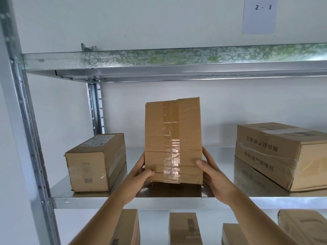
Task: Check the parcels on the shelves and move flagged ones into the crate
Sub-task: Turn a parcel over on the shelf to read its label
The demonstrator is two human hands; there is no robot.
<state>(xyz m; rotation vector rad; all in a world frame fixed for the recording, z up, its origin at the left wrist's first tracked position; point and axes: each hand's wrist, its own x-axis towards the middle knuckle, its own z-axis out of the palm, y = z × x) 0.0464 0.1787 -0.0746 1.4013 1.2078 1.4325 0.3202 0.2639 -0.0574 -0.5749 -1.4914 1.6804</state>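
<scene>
Cardboard parcel (173, 141) upright between both hands, left hand (137, 175) gripping its lower left edge, right hand (215, 175) gripping its lower right

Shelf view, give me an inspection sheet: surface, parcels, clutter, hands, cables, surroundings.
Surface: metal shelf, shiny, carrying parcels.
Job's things: taped parcel held upright above the shelf; labelled parcel to its left; large printed parcel to its right; more parcels on the lower shelf. Crate not in view.
Clutter: nothing seen.
Hands: left hand and right hand grip the taped parcel's lower corners.
Cables: nothing seen.
Surroundings: white wall, paper sign reading 2 - 3.
</scene>
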